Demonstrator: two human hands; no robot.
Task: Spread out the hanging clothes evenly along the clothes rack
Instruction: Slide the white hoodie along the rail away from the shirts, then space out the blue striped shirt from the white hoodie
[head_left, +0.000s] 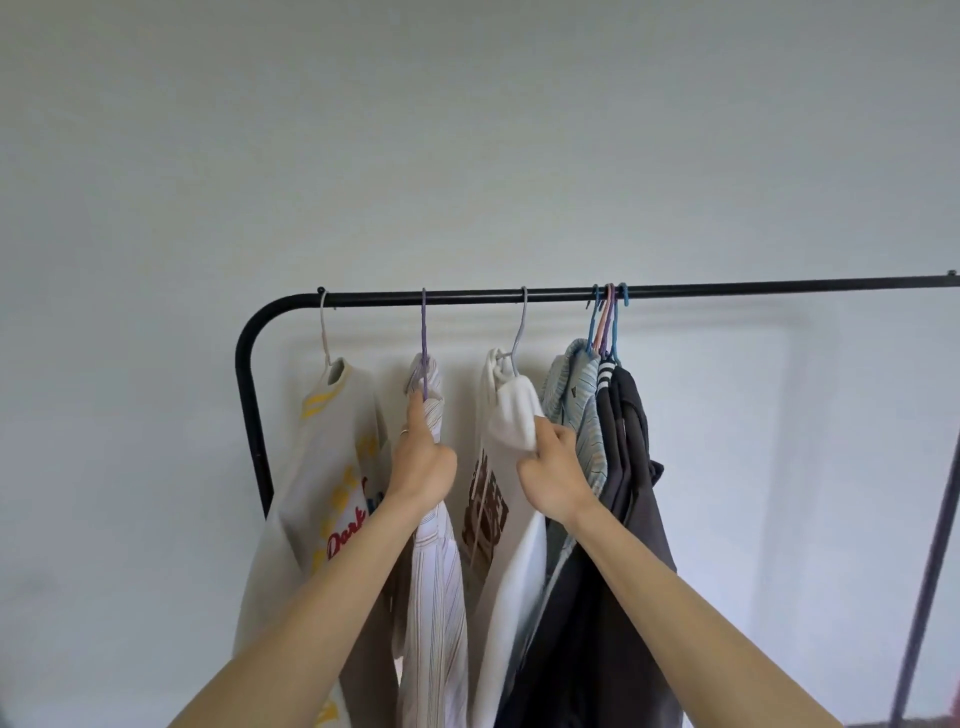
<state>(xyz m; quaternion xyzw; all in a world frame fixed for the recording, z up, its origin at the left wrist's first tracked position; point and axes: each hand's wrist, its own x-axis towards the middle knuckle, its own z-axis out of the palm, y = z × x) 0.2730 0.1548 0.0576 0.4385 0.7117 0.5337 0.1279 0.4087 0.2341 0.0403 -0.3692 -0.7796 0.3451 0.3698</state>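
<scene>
- Black clothes rack (727, 289) against a plain wall, bar running left to right.
- Left hand (423, 462) closed around the striped shirt (436, 597) just under its purple hanger (424, 332).
- Right hand (556, 475) gripping the white hoodie (511, 415) at the hood, below its grey hanger (519, 332).
- Cream sweatshirt (322, 467) with yellow and red print hangs far left, apart from the shirt.
- Blue knit top (571, 384) and dark garments (628, 467) bunched together at mid-bar, hangers touching.
- Right half of bar bare.
</scene>
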